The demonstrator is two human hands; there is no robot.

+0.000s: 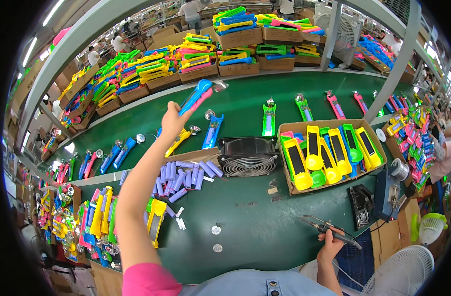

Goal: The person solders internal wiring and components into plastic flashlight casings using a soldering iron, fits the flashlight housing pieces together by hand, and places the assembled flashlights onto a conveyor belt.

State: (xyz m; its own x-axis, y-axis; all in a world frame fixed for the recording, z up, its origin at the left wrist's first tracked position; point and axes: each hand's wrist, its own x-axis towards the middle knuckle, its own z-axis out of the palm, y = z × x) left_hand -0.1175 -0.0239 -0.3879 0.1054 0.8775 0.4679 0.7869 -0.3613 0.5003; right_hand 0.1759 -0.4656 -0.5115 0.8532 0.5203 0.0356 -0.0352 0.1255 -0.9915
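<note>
My left hand [173, 120] reaches out over the far green belt, its fingers closed round blue and pink plastic torch casings [198, 95] with a shiny reflector at the far end. Whether these are one piece or two I cannot tell. Below that arm lie a yellow torch casing [178, 143] with a reflector and a blue one [213, 131]. At the lower right, my right hand [329, 247] grips a soldering iron [335, 232] by its handle, the tip pointing left above the green bench. Lilac cylindrical batteries [186, 177] are heaped right of my left forearm.
A carton [294, 191] of yellow, green and blue casings with dark panels stands right of a black fan [247, 155]. A solder spool [400, 169] and a blue soldering unit [386, 193] sit at the right. Several torch casings line the belt [235, 103]; stacked cartons stand behind it.
</note>
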